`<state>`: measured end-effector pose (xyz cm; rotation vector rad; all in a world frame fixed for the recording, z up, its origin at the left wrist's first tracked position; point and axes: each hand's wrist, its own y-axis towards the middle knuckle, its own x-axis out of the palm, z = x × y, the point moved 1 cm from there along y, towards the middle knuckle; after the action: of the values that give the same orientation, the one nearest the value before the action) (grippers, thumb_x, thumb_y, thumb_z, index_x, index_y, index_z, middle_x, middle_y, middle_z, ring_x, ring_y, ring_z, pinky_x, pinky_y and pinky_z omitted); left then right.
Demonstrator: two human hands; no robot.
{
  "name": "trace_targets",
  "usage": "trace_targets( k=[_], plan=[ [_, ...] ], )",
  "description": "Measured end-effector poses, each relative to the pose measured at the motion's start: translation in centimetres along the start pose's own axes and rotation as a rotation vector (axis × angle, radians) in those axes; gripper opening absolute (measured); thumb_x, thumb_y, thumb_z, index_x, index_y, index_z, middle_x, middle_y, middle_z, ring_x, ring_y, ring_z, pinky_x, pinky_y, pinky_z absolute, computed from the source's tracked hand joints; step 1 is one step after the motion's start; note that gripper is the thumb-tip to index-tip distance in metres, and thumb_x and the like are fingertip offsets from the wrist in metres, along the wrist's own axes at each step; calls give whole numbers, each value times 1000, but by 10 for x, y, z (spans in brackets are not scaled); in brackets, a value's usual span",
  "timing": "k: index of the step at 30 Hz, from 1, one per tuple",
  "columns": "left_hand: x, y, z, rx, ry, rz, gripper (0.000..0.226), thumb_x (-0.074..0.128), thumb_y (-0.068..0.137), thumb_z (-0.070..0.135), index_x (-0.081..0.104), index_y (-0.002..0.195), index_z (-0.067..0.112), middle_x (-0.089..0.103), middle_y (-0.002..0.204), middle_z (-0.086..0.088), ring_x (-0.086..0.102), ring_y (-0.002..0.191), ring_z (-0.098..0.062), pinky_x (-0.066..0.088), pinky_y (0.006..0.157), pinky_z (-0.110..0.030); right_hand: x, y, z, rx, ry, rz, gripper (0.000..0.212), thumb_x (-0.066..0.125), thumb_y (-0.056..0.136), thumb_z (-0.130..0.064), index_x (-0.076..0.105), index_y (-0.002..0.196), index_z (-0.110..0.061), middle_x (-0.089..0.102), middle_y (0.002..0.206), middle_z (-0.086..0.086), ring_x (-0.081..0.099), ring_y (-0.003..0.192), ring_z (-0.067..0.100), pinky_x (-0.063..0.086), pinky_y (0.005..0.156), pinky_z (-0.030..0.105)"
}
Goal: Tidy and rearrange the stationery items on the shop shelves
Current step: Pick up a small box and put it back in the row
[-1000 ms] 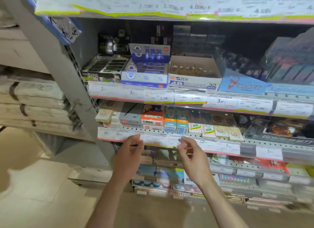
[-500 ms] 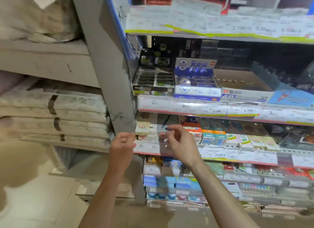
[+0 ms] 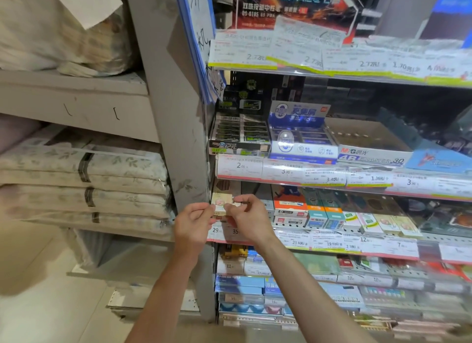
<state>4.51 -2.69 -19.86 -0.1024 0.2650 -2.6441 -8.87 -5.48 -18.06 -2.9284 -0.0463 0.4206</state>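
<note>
A small cream box (image 3: 221, 203) stands at the far left end of the middle shelf (image 3: 332, 243), next to the grey upright. My left hand (image 3: 192, 225) pinches its left side and my right hand (image 3: 249, 218) pinches its right side. To the right runs a row of small orange, teal and pale stationery boxes (image 3: 316, 218). Parts of the cream box are hidden behind my fingers.
The shelf above carries a black display box (image 3: 238, 135), a blue and white box (image 3: 298, 138) and an open eraser carton (image 3: 370, 148). The grey upright (image 3: 176, 112) stands at left, with folded bedding (image 3: 84, 179) beyond. Price labels line every shelf edge.
Both hands moved left along the middle shelf's front edge to its far left end and took hold of the cream box. The camera view shifted left and upward.
</note>
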Motion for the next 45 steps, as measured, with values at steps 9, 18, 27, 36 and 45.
trace_targets(
  k=[9, 18, 27, 36, 45],
  plan=[
    [14, -19, -1, 63, 14, -216, 40, 65, 95, 23, 59, 134, 22, 73, 112, -3, 70, 77, -7, 54, 73, -20, -32, -25, 10, 0, 323, -124, 33, 62, 97, -11, 65, 129, -17, 70, 82, 6, 66, 72, 16, 60, 84, 32],
    [88, -59, -11, 110, 2, -396, 40, 63, 94, 11, 58, 133, 17, 75, 83, 14, 69, 70, -3, 54, 67, -16, -115, -47, 38, -16, 347, 42, 30, 65, 95, -10, 67, 124, -19, 71, 83, 3, 67, 69, 10, 56, 66, 20],
    [211, -121, -32, 124, 79, -454, 42, 64, 94, 16, 58, 136, 18, 73, 86, 8, 68, 68, -4, 57, 83, -32, -243, -48, 91, -21, 360, 141, 35, 66, 94, -11, 65, 129, -12, 60, 84, 8, 59, 75, 18, 57, 76, 30],
    [332, -169, -55, 114, 191, -473, 40, 61, 97, 17, 56, 136, 14, 64, 69, 12, 64, 62, -4, 53, 69, -25, -364, -33, 139, 32, 352, 140, 36, 65, 94, -9, 63, 130, -7, 70, 88, 9, 62, 71, 20, 54, 78, 42],
    [374, -164, -50, 45, 298, -507, 43, 53, 99, 10, 50, 142, 14, 57, 74, -4, 55, 65, -16, 42, 56, -29, -397, -15, 140, 54, 315, 101, 34, 58, 98, -7, 62, 132, -10, 66, 78, 11, 54, 68, 24, 46, 68, 39]
  ],
)
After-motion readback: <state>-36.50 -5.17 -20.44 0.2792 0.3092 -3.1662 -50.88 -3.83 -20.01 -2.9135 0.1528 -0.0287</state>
